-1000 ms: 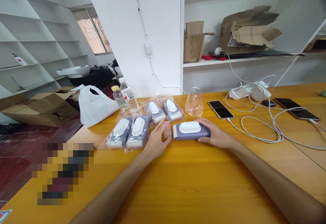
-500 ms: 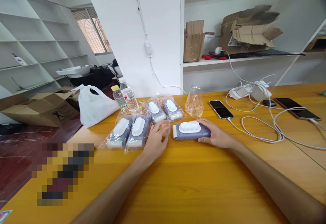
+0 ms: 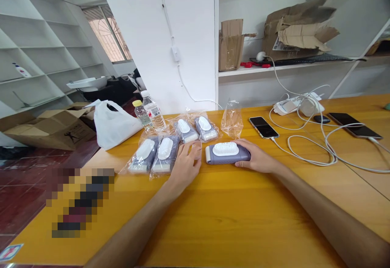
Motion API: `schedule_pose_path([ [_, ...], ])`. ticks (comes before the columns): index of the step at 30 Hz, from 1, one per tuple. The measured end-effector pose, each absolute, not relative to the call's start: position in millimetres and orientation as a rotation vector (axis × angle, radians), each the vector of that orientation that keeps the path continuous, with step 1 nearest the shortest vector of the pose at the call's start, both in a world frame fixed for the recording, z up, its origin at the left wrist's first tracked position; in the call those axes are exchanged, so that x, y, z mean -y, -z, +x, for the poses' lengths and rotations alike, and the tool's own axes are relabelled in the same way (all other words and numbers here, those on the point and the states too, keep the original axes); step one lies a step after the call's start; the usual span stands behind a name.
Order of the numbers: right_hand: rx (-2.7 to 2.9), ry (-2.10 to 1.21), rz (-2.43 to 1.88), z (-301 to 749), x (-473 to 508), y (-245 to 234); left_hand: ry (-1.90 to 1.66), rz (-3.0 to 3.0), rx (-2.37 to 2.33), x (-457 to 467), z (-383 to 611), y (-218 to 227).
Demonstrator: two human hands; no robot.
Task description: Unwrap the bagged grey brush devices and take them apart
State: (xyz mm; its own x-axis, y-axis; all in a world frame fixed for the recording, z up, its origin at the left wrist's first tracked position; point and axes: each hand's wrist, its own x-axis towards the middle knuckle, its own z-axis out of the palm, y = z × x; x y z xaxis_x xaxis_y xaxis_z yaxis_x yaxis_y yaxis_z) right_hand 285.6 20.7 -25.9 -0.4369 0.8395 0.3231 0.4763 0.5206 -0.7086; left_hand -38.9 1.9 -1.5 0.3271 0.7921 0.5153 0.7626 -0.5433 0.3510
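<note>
On the table, a purple-grey block-shaped device (image 3: 215, 160) lies on its long side, with a white bristle brush (image 3: 226, 149) on top and a cream end facing left. My right hand (image 3: 257, 157) is closed around its right end, thumb in front and fingers behind. Just left of it, my left hand (image 3: 185, 165) has its fingers curled round a small clear plastic cover (image 3: 198, 150), apart from the device. Several similar devices in clear bags lie close by; the nearest bagged device (image 3: 165, 154) is beside my left hand, and another bagged device (image 3: 204, 128) lies behind.
Behind the device stands a crumpled clear bag (image 3: 232, 120). To the right are a phone (image 3: 263, 127), looped white cables (image 3: 304, 160), a power strip (image 3: 289, 106) and a larger dark phone (image 3: 355, 125). Bottles (image 3: 154, 111) and a white plastic bag (image 3: 114, 125) stand at the left edge.
The view has shifted slightly, so the whole scene sits a little higher. Both hands keep nearly the same grip and place relative to the devices.
</note>
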Motion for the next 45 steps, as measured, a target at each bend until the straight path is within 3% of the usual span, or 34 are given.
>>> schedule_pose_path([
  [8, 2.111, -0.655, -1.061, 278, -12, 27, -0.906, 2.317, -1.479, 27, -20, -3],
  [22, 2.130, -0.075, -1.533, 294, 57, 70, -0.579, 2.564, -1.453, 55, -46, 24],
  [45, 2.245, -0.041, -1.729, 290, 58, 50, -0.303, 2.594, -1.468, 57, -40, 11],
])
